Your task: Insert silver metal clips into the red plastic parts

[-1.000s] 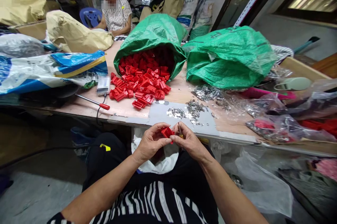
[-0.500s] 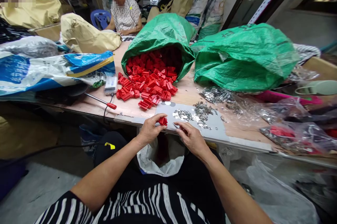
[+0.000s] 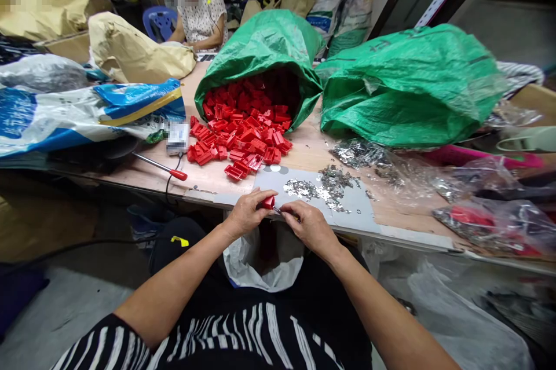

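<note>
Blue chair [image 3: 158, 14]; tan bag [image 3: 134, 51] behind a blue-and-white bag [image 3: 65, 112]

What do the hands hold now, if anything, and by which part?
The left hand pinches a red plastic piece by opposite sides. The right hand holds a thin metallic tool behind its exposed end; the rest of the grip is hidden.

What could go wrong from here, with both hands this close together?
The slim metal tool in the right hand points at the red part in the left hand; it might slip and nick a finger.
The red part, if dropped, could fall into the open white bag below.
The loose metal pieces nearby could get knocked about.
</note>
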